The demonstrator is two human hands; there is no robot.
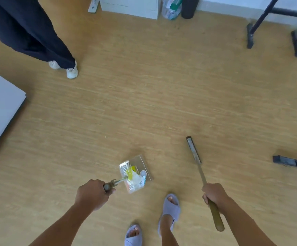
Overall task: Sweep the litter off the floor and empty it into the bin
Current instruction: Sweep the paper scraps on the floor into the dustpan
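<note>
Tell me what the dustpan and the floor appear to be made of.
The dustpan looks like clear, glossy plastic: the floor and the litter show through its walls. The floor looks like wood-grain laminate or vinyl, tan with long streaks and a dull sheen; which one is unclear.

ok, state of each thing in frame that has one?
left hand: shut on dustpan handle
right hand: shut on broom handle
dustpan: loaded with litter, held low
broom: head down by the floor, apart from dustpan
black bin: upright by the wall
</note>
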